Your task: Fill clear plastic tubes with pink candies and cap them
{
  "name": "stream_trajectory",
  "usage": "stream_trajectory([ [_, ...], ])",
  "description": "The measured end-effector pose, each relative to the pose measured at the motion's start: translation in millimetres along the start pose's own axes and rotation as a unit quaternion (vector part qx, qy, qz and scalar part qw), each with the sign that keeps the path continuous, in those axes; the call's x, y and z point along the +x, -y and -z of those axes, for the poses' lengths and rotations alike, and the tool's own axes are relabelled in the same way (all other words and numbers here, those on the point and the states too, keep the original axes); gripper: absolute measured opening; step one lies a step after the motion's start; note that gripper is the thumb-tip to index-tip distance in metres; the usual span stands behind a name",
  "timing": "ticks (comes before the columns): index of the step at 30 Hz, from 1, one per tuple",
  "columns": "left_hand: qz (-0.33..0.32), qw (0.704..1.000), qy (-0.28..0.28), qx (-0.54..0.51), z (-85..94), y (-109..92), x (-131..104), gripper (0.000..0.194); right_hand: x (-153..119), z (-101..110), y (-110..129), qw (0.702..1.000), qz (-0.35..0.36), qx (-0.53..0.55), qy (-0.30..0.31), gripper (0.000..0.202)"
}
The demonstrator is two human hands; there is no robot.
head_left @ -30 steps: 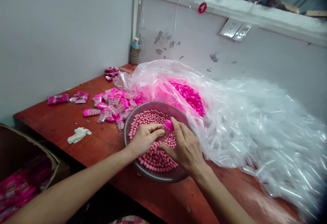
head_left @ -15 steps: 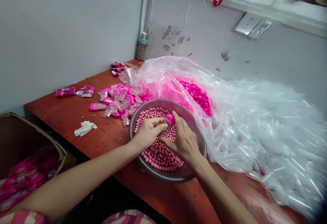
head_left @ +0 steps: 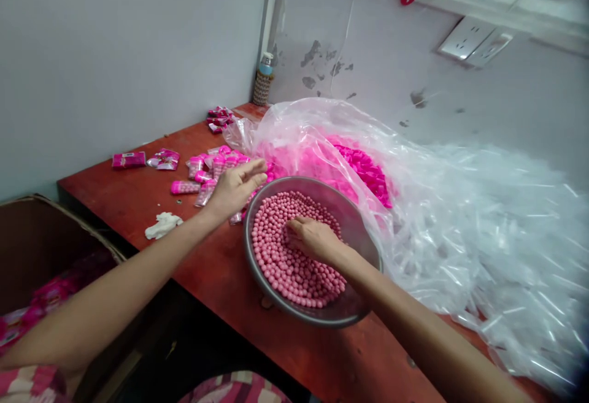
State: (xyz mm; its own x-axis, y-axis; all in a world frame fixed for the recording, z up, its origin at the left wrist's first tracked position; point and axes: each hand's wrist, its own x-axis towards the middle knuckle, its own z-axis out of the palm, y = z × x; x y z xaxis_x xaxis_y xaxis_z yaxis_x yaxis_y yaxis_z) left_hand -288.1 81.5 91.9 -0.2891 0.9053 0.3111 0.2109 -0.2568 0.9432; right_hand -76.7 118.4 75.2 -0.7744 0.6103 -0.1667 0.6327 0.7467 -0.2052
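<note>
A grey bowl point(head_left: 356, 315) of round pink beads point(head_left: 294, 286) stands on the red table. My right hand point(head_left: 315, 240) is down in the bowl, its fingers bent and pressed together into the beads, the fingertips partly buried. Left of the rim, my left hand point(head_left: 234, 188) hovers over a pile of small clear tubes with pink caps point(head_left: 185, 188), filled with beads. Its fingers are stretched out, the thumb a little apart, and nothing shows in them.
Behind the bowl lies a clear plastic bag point(head_left: 299, 115) with bright pink pieces point(head_left: 363, 170). Clear plastic items point(head_left: 506, 237) heap up at right. Pink packets point(head_left: 129, 159) and a crumpled white tissue point(head_left: 163, 225) lie at left. A cardboard box point(head_left: 41, 207) stands below the table's left edge.
My hands have parted. The pink-capped tube they held over the bowl has left them. The left hand moved left to the pile, and the right hand went down into the beads.
</note>
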Motion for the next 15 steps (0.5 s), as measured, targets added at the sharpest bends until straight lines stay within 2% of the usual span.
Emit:
stream_trajectory([
  [3,0.023,1.0,0.02,0.006,-7.8,-6.2,-22.5,0.048,9.5,-3.6,-2.7,0.999,-0.001,0.03,0.012,0.022],
  [6,0.015,0.998,0.039,0.036,-13.0,-14.0,-31.6,0.045,11.9,1.2,-11.3,0.997,-0.005,0.071,0.025,0.025],
  [8,0.008,0.996,0.061,0.065,-16.9,-19.8,-34.5,0.043,7.2,7.5,-15.2,0.986,-0.024,0.162,0.026,0.024],
  [10,0.011,0.99,0.098,0.099,-22.9,-25.3,-38.3,0.043,-3.2,14.2,-13.7,0.941,-0.049,0.334,0.018,0.026],
  [12,0.026,0.982,0.146,0.119,-31.7,-29.5,-43.7,0.045,-17.8,19.3,-6.7,0.86,-0.064,0.506,-0.007,0.029],
  [14,0.044,0.973,0.202,0.1,-42.7,-32.2,-50.3,0.042,-34.8,23.1,2.4,0.799,-0.061,0.596,-0.053,0.03],
  [15,0.052,0.97,0.227,0.077,-48.5,-33.2,-53.7,0.038,-44.0,25.1,5.8,0.782,-0.054,0.617,-0.074,0.03],
])
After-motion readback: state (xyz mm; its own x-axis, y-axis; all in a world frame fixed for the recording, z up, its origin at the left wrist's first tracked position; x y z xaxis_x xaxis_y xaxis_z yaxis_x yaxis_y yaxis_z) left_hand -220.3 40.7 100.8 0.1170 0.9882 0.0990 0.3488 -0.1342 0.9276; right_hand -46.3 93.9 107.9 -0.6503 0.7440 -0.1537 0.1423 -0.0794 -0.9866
